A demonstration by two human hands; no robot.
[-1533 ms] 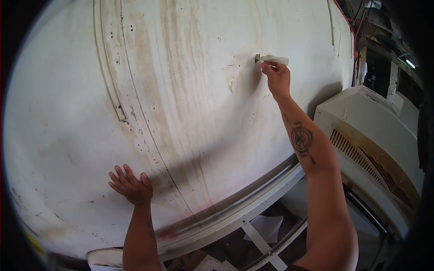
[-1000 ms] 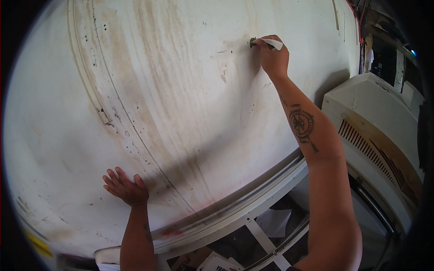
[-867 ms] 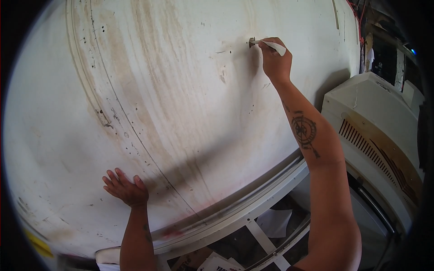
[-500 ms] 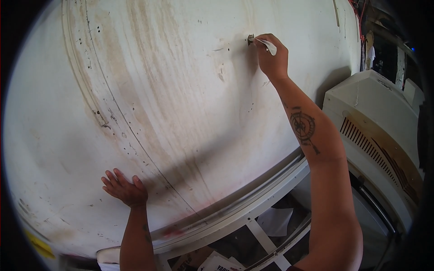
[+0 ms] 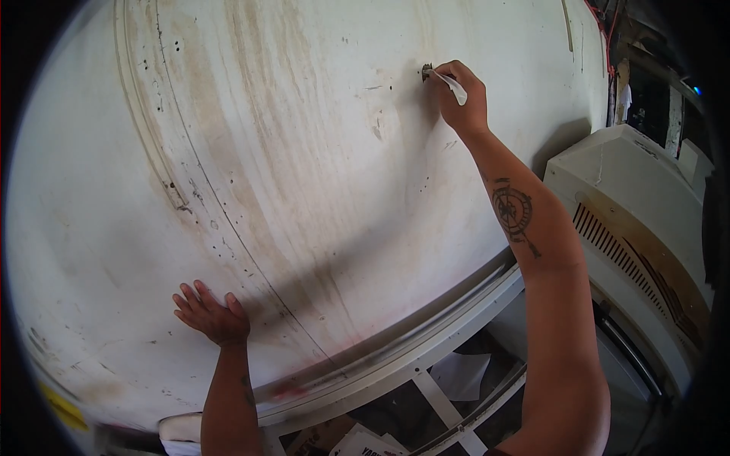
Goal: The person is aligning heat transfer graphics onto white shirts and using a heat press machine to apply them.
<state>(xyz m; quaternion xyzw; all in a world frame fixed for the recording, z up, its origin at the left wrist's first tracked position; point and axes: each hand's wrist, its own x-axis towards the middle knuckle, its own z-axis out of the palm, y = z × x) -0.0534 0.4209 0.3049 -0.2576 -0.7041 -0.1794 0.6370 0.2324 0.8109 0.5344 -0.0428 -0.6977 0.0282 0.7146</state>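
Note:
My left hand [image 5: 214, 318] lies flat with fingers spread against a stained white panel [image 5: 334, 182], low on its left side. Farther up and to the right, my right hand [image 5: 464, 99] pinches a thin white strip [image 5: 458, 90], whose material I cannot make out. Its fingertips are right beside a small dark ragged hole [image 5: 426, 72] in the panel, and the strip hangs loosely across the hand. The fingers partly hide where the strip meets the hole.
A metal frame rail [image 5: 395, 372] curves along the panel's lower edge. Below it lie papers [image 5: 369, 441] and a white sheet [image 5: 461, 375]. A bulky off-white appliance [image 5: 620, 205] with slotted vents stands at the right, near red wires [image 5: 610, 49]. Something yellow [image 5: 62, 410] shows at lower left.
The view has shifted slightly, so the panel's marks sit a little farther right and lower. My right hand stays by the hole, still pinching the strip; the left stays flat on the panel.

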